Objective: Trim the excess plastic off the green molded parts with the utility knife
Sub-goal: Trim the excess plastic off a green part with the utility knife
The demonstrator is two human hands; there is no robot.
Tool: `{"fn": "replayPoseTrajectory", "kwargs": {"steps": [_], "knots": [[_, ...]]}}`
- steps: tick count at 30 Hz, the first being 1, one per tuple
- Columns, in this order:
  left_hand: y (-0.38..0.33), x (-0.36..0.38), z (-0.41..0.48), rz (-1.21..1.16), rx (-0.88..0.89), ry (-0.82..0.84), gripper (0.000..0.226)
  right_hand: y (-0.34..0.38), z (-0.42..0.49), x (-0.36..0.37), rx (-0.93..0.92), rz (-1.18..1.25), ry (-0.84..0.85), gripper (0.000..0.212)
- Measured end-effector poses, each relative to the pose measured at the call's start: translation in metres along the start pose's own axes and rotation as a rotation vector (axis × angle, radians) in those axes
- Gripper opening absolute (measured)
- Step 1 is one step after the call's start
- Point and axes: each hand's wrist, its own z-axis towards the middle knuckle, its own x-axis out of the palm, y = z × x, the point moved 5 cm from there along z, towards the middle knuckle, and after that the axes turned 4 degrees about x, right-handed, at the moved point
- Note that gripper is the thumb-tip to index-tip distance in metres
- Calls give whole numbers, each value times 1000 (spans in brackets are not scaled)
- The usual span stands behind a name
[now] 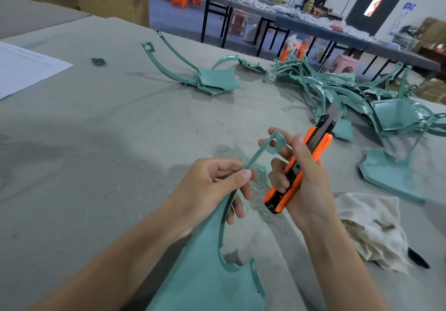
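Your left hand [214, 185] pinches the thin arm of a green molded part [205, 274] between thumb and forefinger, and the part's broad panel hangs low toward you. Your right hand [301, 173] is wrapped round the orange utility knife [321, 142], with two fingers reaching out behind the part's holed end tab [276, 142]. The blade is extended but points up and away, off the plastic, so no cut is being made right now. Fine green shavings [260, 183] litter the table [96, 142] under your hands, which suggests some trimming is already done. A couple of parts [212, 79] lie apart at the centre, probably finished. The tangled pile [337, 86] to your right looks far larger, so most of the job likely remains.
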Motion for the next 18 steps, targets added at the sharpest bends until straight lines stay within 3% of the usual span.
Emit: {"fn": "replayPoseTrajectory", "kwargs": {"steps": [4, 18], "knots": [[-2, 0, 0, 1, 4, 5, 21, 0, 0, 6, -20, -43, 140, 36], [-7, 5, -1, -54, -1, 79, 18, -5, 2, 11, 32, 79, 173, 49]]}}
